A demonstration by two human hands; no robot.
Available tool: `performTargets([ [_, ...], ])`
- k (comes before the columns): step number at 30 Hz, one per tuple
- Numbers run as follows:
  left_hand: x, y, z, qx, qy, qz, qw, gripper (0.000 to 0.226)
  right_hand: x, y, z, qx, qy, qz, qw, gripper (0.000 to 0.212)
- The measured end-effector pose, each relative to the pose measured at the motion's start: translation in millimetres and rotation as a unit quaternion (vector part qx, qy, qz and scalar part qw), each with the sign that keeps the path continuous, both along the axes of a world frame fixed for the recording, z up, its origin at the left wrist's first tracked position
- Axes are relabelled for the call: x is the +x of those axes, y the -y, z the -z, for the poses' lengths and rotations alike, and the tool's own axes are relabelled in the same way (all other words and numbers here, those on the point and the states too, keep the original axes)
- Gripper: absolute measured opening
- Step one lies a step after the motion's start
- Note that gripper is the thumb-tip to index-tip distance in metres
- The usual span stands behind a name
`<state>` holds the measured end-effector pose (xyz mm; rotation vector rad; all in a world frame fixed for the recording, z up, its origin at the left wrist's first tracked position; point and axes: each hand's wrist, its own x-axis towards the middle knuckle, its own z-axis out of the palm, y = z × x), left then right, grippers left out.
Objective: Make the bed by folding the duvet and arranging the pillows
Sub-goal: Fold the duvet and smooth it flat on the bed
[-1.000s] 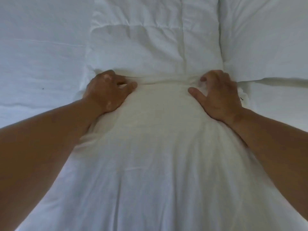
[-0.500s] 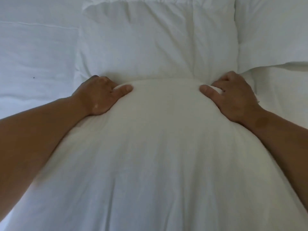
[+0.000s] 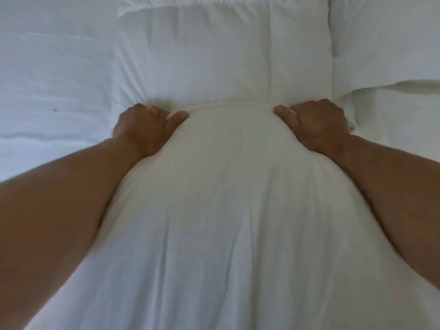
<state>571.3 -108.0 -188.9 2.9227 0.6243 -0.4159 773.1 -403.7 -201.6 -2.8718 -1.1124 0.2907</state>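
A white duvet point(image 3: 228, 210) fills the lower middle of the head view, bulging up between my forearms. My left hand point(image 3: 145, 129) grips its far edge on the left, fingers curled under and thumb on top. My right hand point(image 3: 319, 125) grips the same edge on the right in the same way. The edge is stretched taut between my thumbs. It lies against the near side of a white pillow point(image 3: 214, 55). A second white pillow point(image 3: 385, 39) sits at the upper right.
The white bed sheet point(image 3: 54, 79) spreads out to the left, with a small dark speck point(image 3: 55, 110) on it. Everything in view is white bedding; no bed edge or floor shows.
Both hands have tightened their hold on the duvet edge and drawn closer together. The edge now sits taut against the pillow, and the duvet bulges higher between my arms.
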Motion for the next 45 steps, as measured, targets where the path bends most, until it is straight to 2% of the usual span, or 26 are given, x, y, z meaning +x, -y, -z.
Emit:
performTargets([
  [2,0,5,7,0.021,-0.023,0.006,1.000,0.079,-3,-1,8,-0.024,-0.018,-0.012,0.999,0.078],
  [4,2,10,-12,0.029,-0.053,0.008,0.998,0.075,-5,-7,-11,-0.105,-0.041,-0.040,0.993,0.074],
  [6,4,18,-38,0.046,-0.049,-0.042,0.997,0.056,-6,-19,-45,-0.169,-0.051,0.005,0.984,0.057],
  [8,-11,44,-63,0.050,-0.010,-0.061,0.997,0.048,-34,-26,-84,-0.130,-0.019,0.053,0.990,0.050],
  [10,-49,93,-94,0.006,0.121,-0.040,0.992,0.054,-96,-19,-122,0.005,-0.008,0.036,0.999,0.055],
  [11,-70,114,-104,-0.026,0.169,-0.005,0.985,0.058,-131,-8,-133,0.069,-0.028,-0.003,0.997,0.060],
  [12,-91,125,-104,-0.033,0.160,0.051,0.985,0.063,-161,9,-133,0.072,-0.063,-0.054,0.994,0.067],
  [14,-124,115,-73,0.004,0.070,0.157,0.985,0.067,-182,51,-101,-0.015,-0.091,-0.132,0.987,0.077],
  [16,-144,93,-30,0.023,0.005,0.187,0.982,0.068,-171,86,-58,-0.086,-0.103,-0.118,0.984,0.079],
  [18,-142,85,-9,0.030,-0.030,0.173,0.984,0.068,-160,99,-34,-0.097,-0.107,-0.088,0.986,0.080],
  [20,-137,86,-8,0.041,-0.018,0.184,0.982,0.069,-154,93,-35,-0.086,-0.112,-0.112,0.984,0.083],
  [22,-139,93,-30,0.035,-0.023,0.139,0.989,0.069,-157,88,-61,-0.119,-0.123,-0.101,0.980,0.083],
  [25,-163,132,-79,-0.063,-0.032,0.028,0.997,0.072,-209,94,-120,-0.118,-0.113,-0.037,0.986,0.080],
  [26,-184,158,-95,-0.092,-0.012,0.031,0.995,0.073,-248,103,-134,-0.091,-0.121,-0.042,0.988,0.082],
  [28,-240,209,-105,-0.100,0.049,0.106,0.988,0.075,-322,132,-141,-0.032,-0.148,-0.094,0.984,0.086],
  [31,-303,207,-73,-0.031,-0.008,0.182,0.983,0.076,-341,197,-104,-0.096,-0.124,-0.157,0.975,0.083],
  [34,-328,171,-40,0.003,-0.053,0.160,0.986,0.082,-314,249,-72,-0.159,-0.139,-0.095,0.973,0.084],
  [36,-329,165,-39,0.000,-0.026,0.111,0.993,0.084,-307,266,-64,-0.132,-0.111,-0.067,0.983,0.084],
  [39,-332,208,-64,-0.054,0.060,-0.035,0.996,0.081,-338,252,-86,-0.032,-0.092,0.012,0.995,0.081],
  [40,-339,230,-73,-0.073,0.091,-0.035,0.993,0.079,-357,247,-95,0.020,-0.098,0.018,0.995,0.079],
  [41,-349,251,-78,-0.067,0.107,0.010,0.992,0.076,-376,245,-100,0.048,-0.101,-0.007,0.994,0.076],
  [43,-375,271,-72,-0.032,0.081,0.136,0.987,0.071,-406,258,-93,0.026,-0.095,-0.115,0.988,0.074],
  [44,-388,264,-68,-0.024,0.060,0.148,0.987,0.073,-412,271,-88,0.003,-0.098,-0.138,0.986,0.076],
  [45,-397,250,-67,-0.017,0.055,0.107,0.993,0.075,-409,284,-84,-0.002,-0.096,-0.119,0.988,0.079],
])
